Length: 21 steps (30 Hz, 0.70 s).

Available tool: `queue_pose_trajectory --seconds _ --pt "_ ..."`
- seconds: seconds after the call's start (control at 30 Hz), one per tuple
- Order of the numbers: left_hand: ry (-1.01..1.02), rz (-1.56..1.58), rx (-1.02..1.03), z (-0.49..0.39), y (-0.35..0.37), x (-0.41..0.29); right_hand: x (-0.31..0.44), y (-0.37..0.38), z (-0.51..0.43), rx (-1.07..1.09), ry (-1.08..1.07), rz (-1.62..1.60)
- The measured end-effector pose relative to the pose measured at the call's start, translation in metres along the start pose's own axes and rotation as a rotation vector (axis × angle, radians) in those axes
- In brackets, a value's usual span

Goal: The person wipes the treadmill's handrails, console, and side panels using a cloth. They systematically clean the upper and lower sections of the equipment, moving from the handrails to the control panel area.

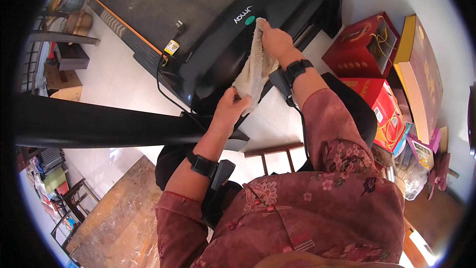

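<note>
A pale, worn cloth (251,76) hangs stretched between my two hands. My left hand (229,107) pinches its lower end between thumb and fingers. Farther up, my right hand (277,41) grips the opposite end. Both hands are over the glossy black motor cover (219,59) of a treadmill, which bears white lettering and a green oval mark. Whether the cloth touches the cover cannot be made out. Beyond the cover lies the dusty treadmill belt (160,0), with a power plug (180,26) resting on it. The plug's cord carries a yellow warning tag (171,47).
A black treadmill upright (104,124) crosses the left side. Red gift bags (360,46) and a large yellow-edged box (420,74) stand along the right wall. A worn wooden table (119,216) is at lower left. A black cord (163,91) runs over the treadmill's near corner.
</note>
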State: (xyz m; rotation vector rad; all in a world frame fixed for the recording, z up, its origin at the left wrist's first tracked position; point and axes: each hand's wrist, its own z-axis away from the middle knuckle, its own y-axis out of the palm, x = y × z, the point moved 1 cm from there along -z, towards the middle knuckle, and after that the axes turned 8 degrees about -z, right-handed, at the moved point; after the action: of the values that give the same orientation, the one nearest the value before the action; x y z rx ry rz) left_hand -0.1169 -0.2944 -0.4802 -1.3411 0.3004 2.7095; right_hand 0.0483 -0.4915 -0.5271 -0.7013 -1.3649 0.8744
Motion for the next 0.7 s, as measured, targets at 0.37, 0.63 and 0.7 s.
queue_pose_trajectory --seconds 0.37,0.63,0.7 --pt "-0.036 0.047 0.003 0.007 0.004 0.001 0.022 0.039 0.092 0.166 -0.128 -0.014" --pt "0.006 -0.060 -0.021 0.002 0.005 0.009 -0.017 0.020 0.031 -0.024 0.085 0.007" --pt "0.010 -0.052 -0.032 0.000 0.004 0.011 -0.007 0.031 0.048 0.036 0.110 0.015"
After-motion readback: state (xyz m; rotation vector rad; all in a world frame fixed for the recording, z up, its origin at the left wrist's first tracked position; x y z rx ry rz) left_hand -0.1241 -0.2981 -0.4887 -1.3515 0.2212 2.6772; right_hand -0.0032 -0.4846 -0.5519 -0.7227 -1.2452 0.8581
